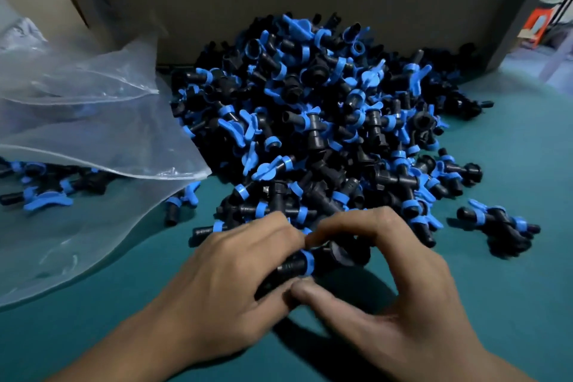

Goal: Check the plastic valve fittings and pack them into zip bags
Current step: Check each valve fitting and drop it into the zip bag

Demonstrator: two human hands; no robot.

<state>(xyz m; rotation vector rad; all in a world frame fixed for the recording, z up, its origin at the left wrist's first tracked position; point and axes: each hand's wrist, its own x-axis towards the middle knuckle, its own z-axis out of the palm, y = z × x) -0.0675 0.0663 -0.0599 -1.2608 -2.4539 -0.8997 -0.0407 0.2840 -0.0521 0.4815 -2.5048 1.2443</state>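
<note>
From the head camera we see our left hand (235,270) and right hand (400,282) meeting over one black valve fitting (313,260) with a blue ring, both gripping it with curled fingers and thumbs just above the green table (511,164). Behind it lies the heap of fittings (310,108). Clear zip bags (93,121) lie left, some holding fittings.

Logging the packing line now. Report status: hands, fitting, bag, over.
Left hand and right hand both grip one valve fitting. Pile of fittings just behind. Zip bag lies left, untouched. Nothing in the way.
</note>
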